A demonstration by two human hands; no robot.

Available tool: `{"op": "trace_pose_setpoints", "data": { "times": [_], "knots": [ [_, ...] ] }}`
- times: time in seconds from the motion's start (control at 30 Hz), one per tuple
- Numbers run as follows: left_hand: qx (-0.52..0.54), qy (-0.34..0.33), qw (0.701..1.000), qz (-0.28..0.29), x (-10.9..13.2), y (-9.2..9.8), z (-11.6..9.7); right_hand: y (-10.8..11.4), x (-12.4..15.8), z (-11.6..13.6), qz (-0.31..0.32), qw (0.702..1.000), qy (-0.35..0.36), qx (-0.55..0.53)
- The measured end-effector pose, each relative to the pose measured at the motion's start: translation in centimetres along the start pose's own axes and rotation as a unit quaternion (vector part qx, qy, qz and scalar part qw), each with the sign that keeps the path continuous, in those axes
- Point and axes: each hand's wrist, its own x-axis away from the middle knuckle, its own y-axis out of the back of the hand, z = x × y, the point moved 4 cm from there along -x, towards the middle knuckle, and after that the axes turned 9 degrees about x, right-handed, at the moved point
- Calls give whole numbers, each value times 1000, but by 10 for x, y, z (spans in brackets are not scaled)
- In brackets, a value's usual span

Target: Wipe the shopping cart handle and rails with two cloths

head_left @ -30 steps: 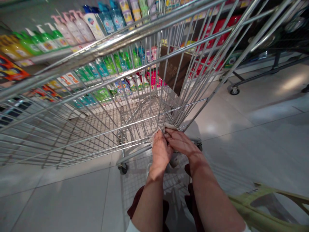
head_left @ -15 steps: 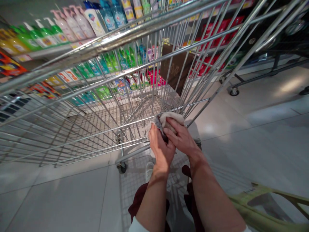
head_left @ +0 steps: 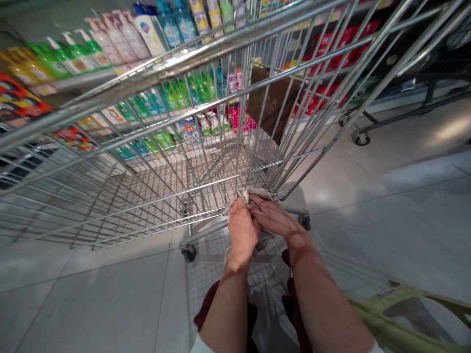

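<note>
Hands drawn closer than before, now together: left hand [head_left: 241,230] and right hand [head_left: 273,219] clamped on beige rag [head_left: 252,194], pressed against near end of wire shopping cart [head_left: 165,196]. Shelved bottles [head_left: 169,29] beyond cart, ahead of hands.

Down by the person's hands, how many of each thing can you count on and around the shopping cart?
Hands: 2 (left hand, right hand)
Cloth: 1 (cloth)
Cart wheels: 2 (left wheel, right wheel)
Total: 5
</note>
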Motion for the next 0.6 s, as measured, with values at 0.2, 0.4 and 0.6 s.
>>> {"op": "trace_pose_setpoints", "data": {
  "times": [0.2,0.4,0.6],
  "knots": [
    [59,-59,996,-43,-3,-1,6,7,1,7,-35,999,-15,30],
    [106,-143,978,-113,-4,9,-10,28,5,15,-172,984,32,-16],
    [134,-153,973,-110,-6,17,-27,34,10,24,-229,973,8,2]
  ]
}}
